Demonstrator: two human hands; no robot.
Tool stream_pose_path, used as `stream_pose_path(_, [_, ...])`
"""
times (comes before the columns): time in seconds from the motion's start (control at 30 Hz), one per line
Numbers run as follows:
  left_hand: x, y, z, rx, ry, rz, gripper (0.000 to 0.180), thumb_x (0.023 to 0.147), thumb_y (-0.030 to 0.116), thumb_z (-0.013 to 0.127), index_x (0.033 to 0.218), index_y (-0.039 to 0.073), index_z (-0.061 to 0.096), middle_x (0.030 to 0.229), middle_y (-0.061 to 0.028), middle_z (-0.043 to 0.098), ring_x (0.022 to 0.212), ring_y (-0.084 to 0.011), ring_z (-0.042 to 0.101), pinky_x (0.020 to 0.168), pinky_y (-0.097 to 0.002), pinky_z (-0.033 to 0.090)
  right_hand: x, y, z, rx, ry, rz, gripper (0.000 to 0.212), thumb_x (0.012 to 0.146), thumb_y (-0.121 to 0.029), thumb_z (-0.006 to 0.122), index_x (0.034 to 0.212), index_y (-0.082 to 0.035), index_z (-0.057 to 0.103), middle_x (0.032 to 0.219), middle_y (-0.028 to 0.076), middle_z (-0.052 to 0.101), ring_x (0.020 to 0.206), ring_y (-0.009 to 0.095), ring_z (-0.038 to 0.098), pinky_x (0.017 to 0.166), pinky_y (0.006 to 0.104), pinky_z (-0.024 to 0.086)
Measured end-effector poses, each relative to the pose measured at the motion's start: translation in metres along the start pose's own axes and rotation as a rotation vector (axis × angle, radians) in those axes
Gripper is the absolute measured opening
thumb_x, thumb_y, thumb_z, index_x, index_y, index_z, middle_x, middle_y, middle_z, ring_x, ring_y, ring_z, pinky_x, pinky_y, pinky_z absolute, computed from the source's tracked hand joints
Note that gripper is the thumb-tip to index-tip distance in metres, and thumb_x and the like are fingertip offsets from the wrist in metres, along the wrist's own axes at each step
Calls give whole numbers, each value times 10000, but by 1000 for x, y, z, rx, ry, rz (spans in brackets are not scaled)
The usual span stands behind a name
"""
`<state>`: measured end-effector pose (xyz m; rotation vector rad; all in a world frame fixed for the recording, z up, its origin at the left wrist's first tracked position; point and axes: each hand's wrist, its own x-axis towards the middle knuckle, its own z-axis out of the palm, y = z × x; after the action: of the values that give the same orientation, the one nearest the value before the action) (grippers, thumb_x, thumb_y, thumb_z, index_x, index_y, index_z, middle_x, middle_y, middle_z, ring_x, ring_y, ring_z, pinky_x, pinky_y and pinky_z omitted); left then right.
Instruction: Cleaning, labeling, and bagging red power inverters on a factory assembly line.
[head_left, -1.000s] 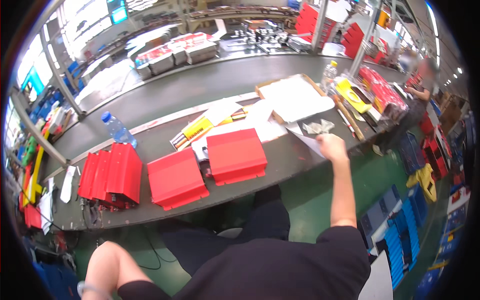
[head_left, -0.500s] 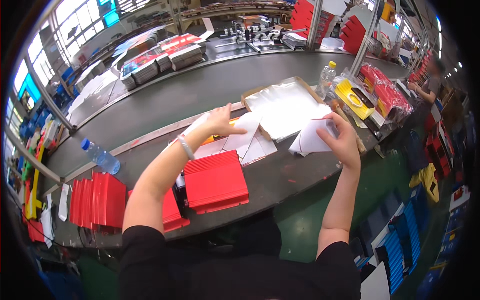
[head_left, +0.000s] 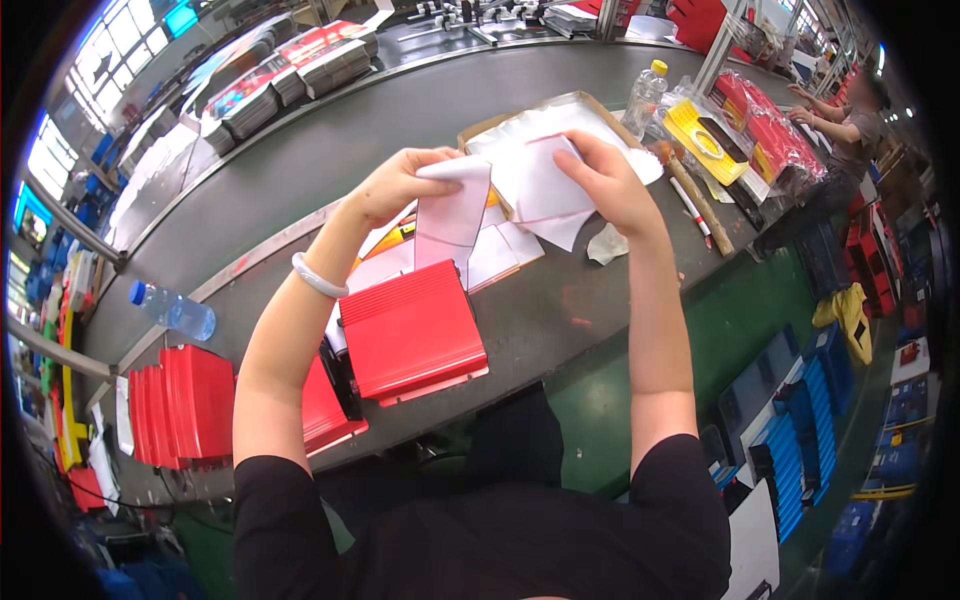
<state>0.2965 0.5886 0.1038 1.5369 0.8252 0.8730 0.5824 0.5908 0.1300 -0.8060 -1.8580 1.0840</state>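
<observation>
My left hand (head_left: pixel 408 186) pinches a white sheet (head_left: pixel 452 215) between thumb and fingers, and the sheet hangs down behind the red box. My right hand (head_left: pixel 612 185) is closed on the upper edge of another white sheet (head_left: pixel 540 180), which is bent and hangs toward the bench. Below my left hand lies a red metal box (head_left: pixel 412 335) with ridges along its far part. More white sheets (head_left: pixel 495 252) lie on the bench under my hands. Behind them a shallow cardboard tray (head_left: pixel 480 128) with a white lining is partly covered by the right-hand sheet.
More red housings (head_left: pixel 185 405) stand in a row at left, near a blue-capped bottle (head_left: pixel 172 310) lying down. On the right are a yellow-capped bottle (head_left: pixel 648 98), a marker (head_left: pixel 690 212), a wooden stick (head_left: pixel 705 205) and plastic-wrapped red goods (head_left: pixel 765 125). Another person (head_left: pixel 845 130) stands farther right.
My left hand has closed on a white sheet and lifted it. My right hand has moved left and away from me with its sheet, bringing both sheets closer together. The view has shifted.
</observation>
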Motion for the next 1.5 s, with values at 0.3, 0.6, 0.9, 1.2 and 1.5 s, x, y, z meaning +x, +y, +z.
stream_pose_path(0.3, [3, 53, 6, 162, -52, 196, 199, 760, 60, 683, 950, 1, 685, 1261, -89, 549, 1034, -133, 550, 896, -282, 443, 49, -34, 27, 150, -274, 21, 288, 931, -257, 557, 1093, -27, 619, 942, 3, 635, 861, 64, 551, 765, 228, 442])
stream_pose_path(0.6, [-21, 84, -41, -6, 808, 605, 209, 783, 103, 722, 965, 12, 673, 846, -17, 667, 758, -93, 605, 708, -231, 466, -32, 42, 34, -411, 48, 375, 525, 902, -486, 487, 876, 0, 685, 870, 150, 685, 874, 266, 642, 791, 370, 479])
stream_pose_path(0.9, [-86, 114, -56, -150, 998, 711, 346, 783, 104, 739, 1065, -37, 595, 954, -60, 642, 857, -134, 604, 782, -244, 450, -51, 90, 137, -1050, 268, 426, 847, 735, -680, 569, 1148, 57, 520, 1079, 214, 578, 1080, 339, 544, 883, 515, 426])
stream_pose_path(1.2, [-153, 104, -58, -107, 1006, 673, 339, 791, 101, 734, 1073, -28, 599, 958, -42, 636, 880, -116, 591, 788, -230, 441, -42, 99, 151, -890, 410, 381, 340, 650, -376, 700, 801, -79, 630, 806, 177, 671, 775, 324, 661, 693, 444, 491])
stream_pose_path(1.5, [-194, 98, -83, -416, 882, 683, 448, 832, 38, 650, 1237, 9, 461, 1104, -82, 601, 1029, -209, 576, 927, -319, 438, -49, 88, 147, -592, 304, 314, 366, 745, -309, 671, 1041, -93, 673, 953, 181, 666, 914, 343, 637, 781, 401, 498])
